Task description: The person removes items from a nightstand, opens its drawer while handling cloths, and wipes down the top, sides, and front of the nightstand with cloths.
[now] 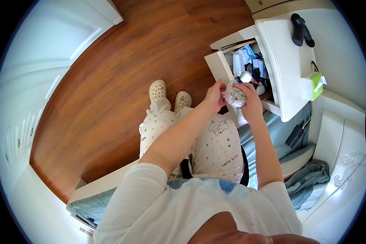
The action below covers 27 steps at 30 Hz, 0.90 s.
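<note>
A crumpled whitish, pink-edged bundle (pixel 235 97), perhaps a thin plastic bag or a cloth, is held in front of the pulled-out drawer (pixel 217 66). Fingers of my right hand (pixel 251 101) are closed round its right side. On the other side my left hand (pixel 215 96) is closed, with finger and thumb at the bundle's left edge. A loose strip of it hangs down towards my lap. Behind my hands the drawer is crowded with small items, among them a white box (pixel 238 64), a white round-topped item (pixel 245 76) and several dark ones.
On the white cabinet top (pixel 278 69) lie a black hair dryer (pixel 300 30) and a green-and-white tissue box (pixel 313 86). A bed with a blue-grey cover (pixel 268 140) is under and beside me. Brown wooden floor (pixel 110 81) stretches left towards white doors (pixel 24 101).
</note>
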Motion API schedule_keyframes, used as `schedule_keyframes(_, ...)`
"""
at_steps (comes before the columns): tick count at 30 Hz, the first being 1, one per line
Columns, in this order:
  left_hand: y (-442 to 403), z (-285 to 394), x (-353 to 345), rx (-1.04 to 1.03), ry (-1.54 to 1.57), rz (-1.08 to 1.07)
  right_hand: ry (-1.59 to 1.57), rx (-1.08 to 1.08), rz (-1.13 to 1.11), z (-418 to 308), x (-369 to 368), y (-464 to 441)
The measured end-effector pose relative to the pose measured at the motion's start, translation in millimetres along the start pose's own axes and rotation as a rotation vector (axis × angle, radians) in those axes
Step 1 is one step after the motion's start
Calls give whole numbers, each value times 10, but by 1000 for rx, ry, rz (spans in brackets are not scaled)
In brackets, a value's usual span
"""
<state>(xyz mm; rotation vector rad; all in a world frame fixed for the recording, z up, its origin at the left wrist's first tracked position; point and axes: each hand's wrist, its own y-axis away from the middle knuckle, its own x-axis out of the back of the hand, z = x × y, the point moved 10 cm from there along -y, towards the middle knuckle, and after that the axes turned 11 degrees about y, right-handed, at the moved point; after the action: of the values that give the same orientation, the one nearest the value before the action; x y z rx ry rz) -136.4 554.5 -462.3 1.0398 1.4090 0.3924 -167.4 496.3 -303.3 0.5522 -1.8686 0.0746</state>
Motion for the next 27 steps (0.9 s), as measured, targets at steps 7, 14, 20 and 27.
schedule_keyframes(7, 115, 127, -76, -18, -102, -51, -47, 223, 155, -517, 47, -895)
schedule_keyframes(14, 79, 75, -40, 5, -81, -76, 76, 119, 95, -256, -12, -306)
schedule_keyframes(20, 80, 63, -23, -62, -115, -67, 166, 93, 140, -266, -45, -408)
schedule_keyframes(27, 100, 115, -25, -20, -163, -58, 221, 90, 99, -568, -43, -784)
